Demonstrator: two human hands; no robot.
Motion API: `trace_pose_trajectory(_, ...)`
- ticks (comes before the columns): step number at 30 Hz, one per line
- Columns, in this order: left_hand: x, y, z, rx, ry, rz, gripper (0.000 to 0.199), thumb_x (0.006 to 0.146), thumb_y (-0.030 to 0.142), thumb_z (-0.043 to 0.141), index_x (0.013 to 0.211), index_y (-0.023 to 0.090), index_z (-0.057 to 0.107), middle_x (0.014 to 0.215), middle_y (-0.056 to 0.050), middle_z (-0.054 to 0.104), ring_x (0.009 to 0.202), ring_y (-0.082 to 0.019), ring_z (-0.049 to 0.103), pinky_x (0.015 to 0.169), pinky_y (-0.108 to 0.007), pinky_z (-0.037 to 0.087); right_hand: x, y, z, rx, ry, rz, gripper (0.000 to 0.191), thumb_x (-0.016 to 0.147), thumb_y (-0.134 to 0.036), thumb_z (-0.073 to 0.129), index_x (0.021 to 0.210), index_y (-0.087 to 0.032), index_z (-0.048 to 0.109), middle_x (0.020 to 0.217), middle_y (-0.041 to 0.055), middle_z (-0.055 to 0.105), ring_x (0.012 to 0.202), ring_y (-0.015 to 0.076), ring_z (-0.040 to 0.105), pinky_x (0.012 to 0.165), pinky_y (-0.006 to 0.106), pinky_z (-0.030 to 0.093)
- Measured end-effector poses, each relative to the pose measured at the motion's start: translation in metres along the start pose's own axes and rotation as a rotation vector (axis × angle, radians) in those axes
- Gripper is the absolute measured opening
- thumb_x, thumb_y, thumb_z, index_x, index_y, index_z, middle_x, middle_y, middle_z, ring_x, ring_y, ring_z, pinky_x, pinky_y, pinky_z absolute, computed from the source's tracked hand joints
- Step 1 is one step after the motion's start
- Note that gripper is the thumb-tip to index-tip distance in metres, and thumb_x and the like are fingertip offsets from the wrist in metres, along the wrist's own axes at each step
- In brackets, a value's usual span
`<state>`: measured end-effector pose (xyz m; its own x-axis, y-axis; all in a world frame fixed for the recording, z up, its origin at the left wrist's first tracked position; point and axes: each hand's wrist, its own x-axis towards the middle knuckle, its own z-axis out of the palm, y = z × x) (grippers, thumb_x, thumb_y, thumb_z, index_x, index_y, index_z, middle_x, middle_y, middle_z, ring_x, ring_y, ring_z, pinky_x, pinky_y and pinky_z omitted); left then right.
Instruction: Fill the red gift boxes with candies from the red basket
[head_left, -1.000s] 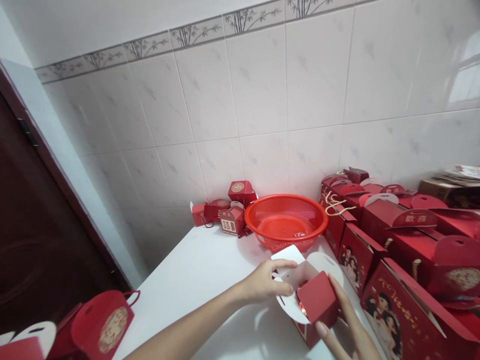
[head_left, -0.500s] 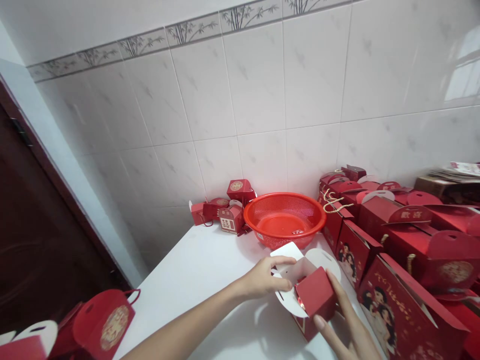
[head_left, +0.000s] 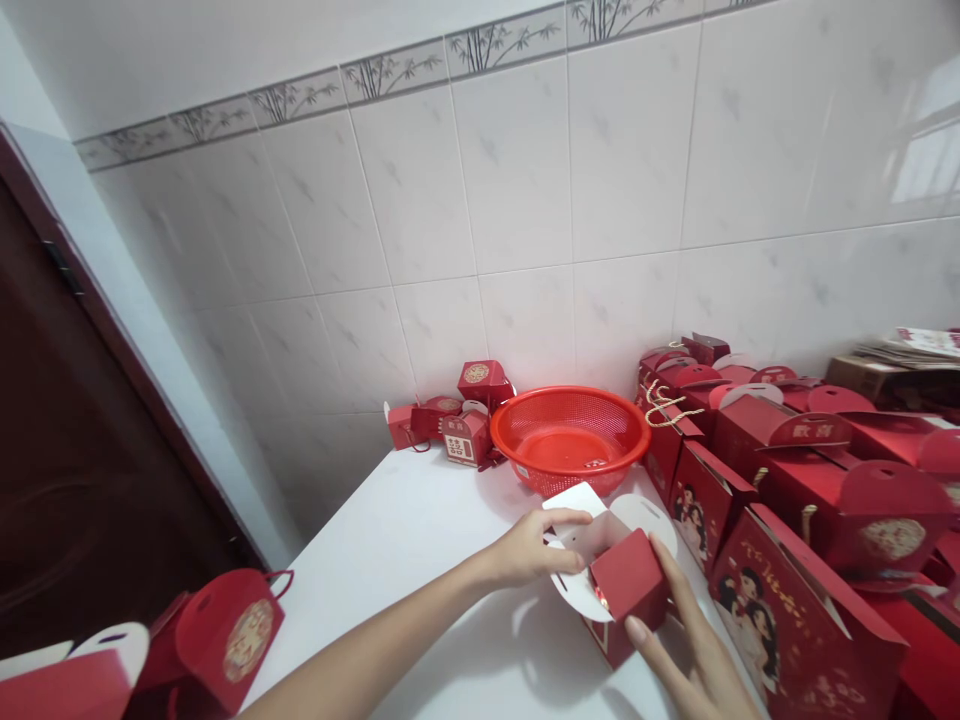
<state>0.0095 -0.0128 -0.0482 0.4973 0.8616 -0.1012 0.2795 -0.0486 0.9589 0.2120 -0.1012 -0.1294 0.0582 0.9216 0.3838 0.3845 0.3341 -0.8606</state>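
Observation:
An opened red gift box (head_left: 628,580) with a white inside stands on the white table (head_left: 435,520) in front of me, its rounded white flaps spread outward. My left hand (head_left: 529,552) grips the box's left side, fingers at the back white flap and thumb over the opening. Around the right side is my right hand (head_left: 690,630), thumb on the near edge and fingers along the far side. A little shiny wrapping shows inside, partly hidden by the red flap.
A red plastic basket (head_left: 570,470) with something small in it stands behind the box. Small red boxes (head_left: 465,435) sit at its left. Many red gift boxes (head_left: 810,600) crowd the right side. Another red box (head_left: 225,640) is at the near left, by a dark door (head_left: 90,420).
The view has shifted slightly. Both hands keep nearly the same hold on the opened gift box.

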Motion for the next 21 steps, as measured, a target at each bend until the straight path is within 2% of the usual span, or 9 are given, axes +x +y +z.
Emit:
trace_pose_trajectory(8, 0.001, -0.003, -0.002, -0.014, -0.01, 0.001, 0.073, 0.062, 0.023, 0.077, 0.133, 0.012, 0.062, 0.106, -0.008, 0.068, 0.093, -0.023, 0.061, 0.082, -0.032, 0.047, 0.003, 0.018, -0.003, -0.026, -0.042, -0.05, 0.067, 0.1, -0.048, 0.048, 0.159, -0.027, 0.024, 0.162, 0.0064, 0.034, 0.149, 0.0275, 0.031, 0.118, 0.042, 0.038)
trace_pose_trajectory(11, 0.0, -0.002, -0.002, -0.021, -0.009, -0.011, 0.073, 0.062, 0.023, 0.077, 0.133, 0.014, 0.063, 0.1, -0.006, 0.068, 0.088, -0.021, 0.06, 0.079, -0.031, 0.047, 0.004, 0.022, -0.004, -0.04, -0.012, -0.085, 0.067, 0.1, -0.047, 0.049, 0.159, -0.027, 0.025, 0.161, 0.0053, 0.035, 0.148, 0.0283, 0.034, 0.118, 0.042, 0.039)
trace_pose_trajectory(15, 0.0, -0.003, 0.0, -0.034, -0.002, -0.033, 0.073, 0.062, 0.021, 0.077, 0.133, 0.016, 0.063, 0.087, -0.003, 0.066, 0.079, -0.019, 0.058, 0.076, -0.031, 0.046, 0.006, 0.025, -0.007, -0.052, -0.056, -0.099, 0.069, 0.099, -0.048, 0.051, 0.159, -0.026, 0.025, 0.16, 0.0055, 0.037, 0.146, 0.0288, 0.037, 0.115, 0.04, 0.043)
trace_pose_trajectory(21, 0.002, -0.007, -0.002, -0.016, 0.0, -0.012, 0.072, 0.063, 0.023, 0.077, 0.134, 0.015, 0.063, 0.089, -0.004, 0.066, 0.084, -0.021, 0.058, 0.076, -0.031, 0.046, 0.007, 0.026, -0.005, -0.054, -0.073, -0.085, 0.069, 0.099, -0.047, 0.05, 0.16, -0.028, 0.023, 0.16, 0.0056, 0.037, 0.146, 0.0295, 0.037, 0.115, 0.041, 0.044)
